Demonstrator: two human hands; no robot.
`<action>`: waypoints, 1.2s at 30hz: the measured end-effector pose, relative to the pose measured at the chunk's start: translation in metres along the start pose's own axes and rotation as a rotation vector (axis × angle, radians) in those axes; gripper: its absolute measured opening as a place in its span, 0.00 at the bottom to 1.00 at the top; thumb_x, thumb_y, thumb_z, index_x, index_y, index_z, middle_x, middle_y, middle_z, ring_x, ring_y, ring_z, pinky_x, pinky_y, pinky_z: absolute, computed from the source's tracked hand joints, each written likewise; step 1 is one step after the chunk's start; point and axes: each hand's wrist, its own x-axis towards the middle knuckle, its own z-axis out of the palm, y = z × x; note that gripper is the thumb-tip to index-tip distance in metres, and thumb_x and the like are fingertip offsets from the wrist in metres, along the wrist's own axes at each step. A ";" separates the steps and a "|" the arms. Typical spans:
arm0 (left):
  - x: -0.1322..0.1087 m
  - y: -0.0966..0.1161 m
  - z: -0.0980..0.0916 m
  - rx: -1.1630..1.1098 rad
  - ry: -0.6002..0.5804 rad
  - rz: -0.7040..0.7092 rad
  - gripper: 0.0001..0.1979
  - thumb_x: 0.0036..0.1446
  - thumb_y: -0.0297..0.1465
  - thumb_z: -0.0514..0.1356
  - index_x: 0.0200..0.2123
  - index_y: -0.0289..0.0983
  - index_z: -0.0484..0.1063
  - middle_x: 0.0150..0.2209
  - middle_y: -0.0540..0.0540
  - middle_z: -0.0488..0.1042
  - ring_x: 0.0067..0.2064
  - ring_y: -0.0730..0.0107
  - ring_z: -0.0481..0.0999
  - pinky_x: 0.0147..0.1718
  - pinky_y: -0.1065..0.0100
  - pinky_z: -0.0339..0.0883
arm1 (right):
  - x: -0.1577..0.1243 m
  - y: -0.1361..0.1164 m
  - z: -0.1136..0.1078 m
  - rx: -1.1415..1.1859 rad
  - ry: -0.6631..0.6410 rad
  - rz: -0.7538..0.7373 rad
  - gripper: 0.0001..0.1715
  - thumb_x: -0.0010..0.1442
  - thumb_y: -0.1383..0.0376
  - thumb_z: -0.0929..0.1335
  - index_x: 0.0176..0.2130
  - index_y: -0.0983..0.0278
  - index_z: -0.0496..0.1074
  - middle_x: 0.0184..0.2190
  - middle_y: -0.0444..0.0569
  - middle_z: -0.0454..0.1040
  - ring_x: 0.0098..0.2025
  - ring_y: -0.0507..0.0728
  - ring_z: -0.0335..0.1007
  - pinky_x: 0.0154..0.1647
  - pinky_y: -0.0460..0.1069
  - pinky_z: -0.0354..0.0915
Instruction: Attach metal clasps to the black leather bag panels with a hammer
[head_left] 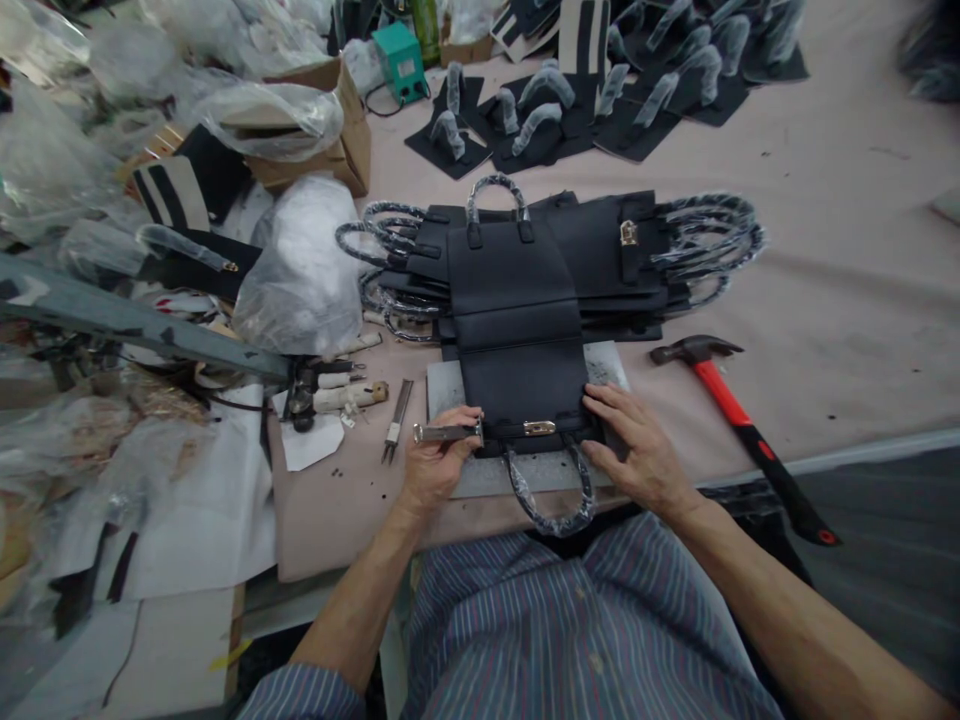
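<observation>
Across a pale metal plate point(442, 385) lies a black bag panel point(517, 330), with a plastic-wrapped handle at each end and a gold clasp point(539, 428) near its lower edge. My left hand point(439, 460) is closed around a metal punch-like tool point(448, 433), held sideways at the panel's lower left corner. Fingers spread, my right hand point(634, 445) lies flat at the panel's lower right edge, partly on the plate. The near handle point(551, 522) hangs over the table edge towards me. The tool's tip is too small to make out clearly.
Behind the panel is a stack of black bag pieces point(615, 260). A red-and-black claw hammer point(739, 420) lies to the right, and a pronged punch point(397, 420) to the left. Further left are a metal bar point(135, 310), plastic bags point(307, 260) and a cardboard box point(352, 130).
</observation>
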 end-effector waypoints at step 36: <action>-0.001 0.007 0.006 0.208 -0.050 0.124 0.07 0.62 0.25 0.64 0.43 0.39 0.75 0.47 0.42 0.80 0.49 0.61 0.81 0.53 0.55 0.76 | 0.001 -0.001 -0.001 -0.011 0.014 0.017 0.31 0.62 0.62 0.68 0.63 0.60 0.66 0.64 0.55 0.66 0.67 0.71 0.59 0.65 0.71 0.61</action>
